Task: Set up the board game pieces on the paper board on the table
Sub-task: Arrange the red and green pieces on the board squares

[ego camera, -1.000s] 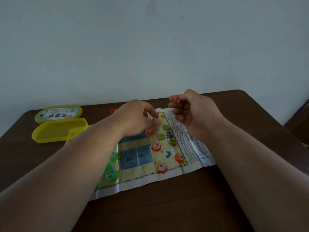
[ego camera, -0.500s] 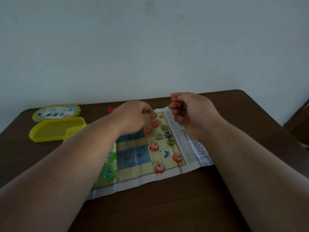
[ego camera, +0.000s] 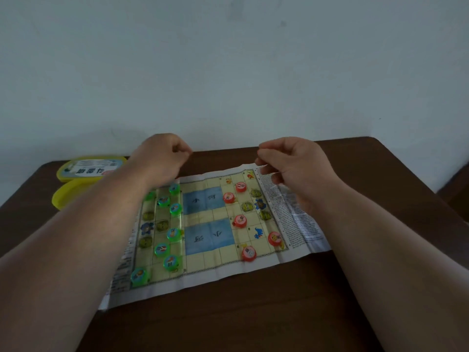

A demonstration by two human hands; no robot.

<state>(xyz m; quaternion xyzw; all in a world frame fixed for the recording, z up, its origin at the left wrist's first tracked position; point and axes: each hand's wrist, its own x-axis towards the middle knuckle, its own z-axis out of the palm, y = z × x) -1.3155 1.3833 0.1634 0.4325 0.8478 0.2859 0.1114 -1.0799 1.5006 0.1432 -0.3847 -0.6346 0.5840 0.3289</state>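
The paper board (ego camera: 228,274) lies flat on the brown table (ego camera: 253,318). Several green pieces (ego camera: 174,234) stand on its left columns. Several red pieces (ego camera: 240,221) stand on the right columns. My left hand (ego camera: 160,158) hovers with closed fingers past the board's far left corner; I see nothing in it. My right hand (ego camera: 294,166) is raised over the far right corner, thumb and fingers pinched together. The red piece it held a moment ago is hidden in the fingers.
A yellow box lid (ego camera: 88,168) with a printed label and the yellow box tray (ego camera: 63,198) lie at the far left of the table, partly behind my left forearm. A pale wall rises right behind the table.
My left hand has left the red pieces on the board and moved back and to the left, over the spot where a loose red piece lay. The right hand stays raised.
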